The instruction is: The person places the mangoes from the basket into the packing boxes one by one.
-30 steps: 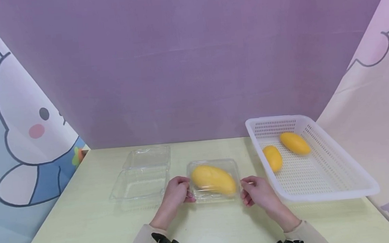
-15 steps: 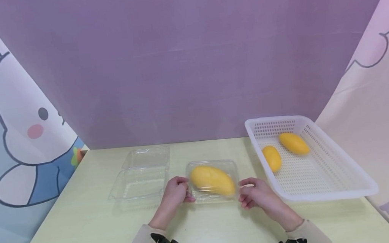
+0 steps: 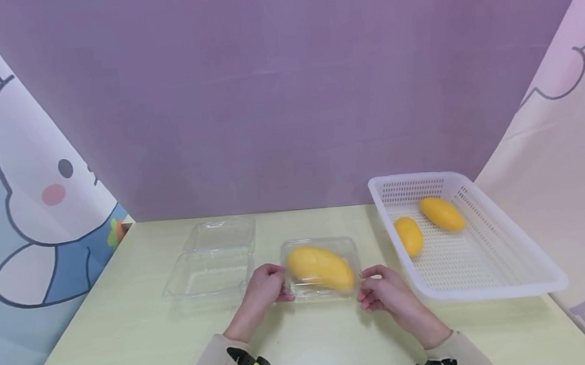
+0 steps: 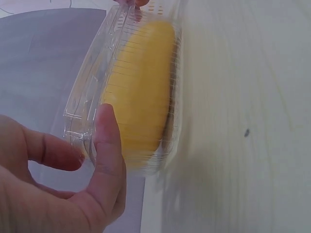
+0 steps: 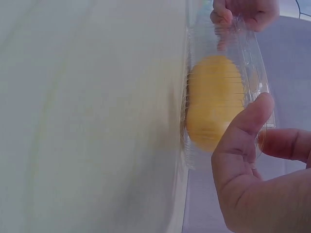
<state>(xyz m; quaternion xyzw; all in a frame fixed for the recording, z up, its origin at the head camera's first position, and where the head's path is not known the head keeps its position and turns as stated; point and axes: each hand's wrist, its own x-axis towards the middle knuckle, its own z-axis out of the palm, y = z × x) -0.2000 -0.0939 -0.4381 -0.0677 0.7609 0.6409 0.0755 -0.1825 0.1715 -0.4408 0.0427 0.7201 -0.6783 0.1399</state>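
A clear plastic clamshell box [image 3: 327, 298] stands on the table with its lid down over a yellow mango [image 3: 320, 267]. My left hand [image 3: 266, 287] pinches the box's near left corner, with the rim between thumb and finger in the left wrist view. At the opposite corner, my right hand [image 3: 387, 292] pinches the rim in the same way, as the right wrist view [image 5: 257, 145] shows. The mango lies slanted inside, seen through the ribbed wall.
Left of my hands, a second clear clamshell box [image 3: 212, 272] lies with its lid folded back. A white perforated basket [image 3: 497, 292] at the right holds two mangoes [image 3: 442, 213]. A purple panel [image 3: 286, 103] rises behind the table [image 3: 306, 353].
My right hand has shifted slightly left, its fingers closer around the box's corner. My left hand and the box have stayed in place.
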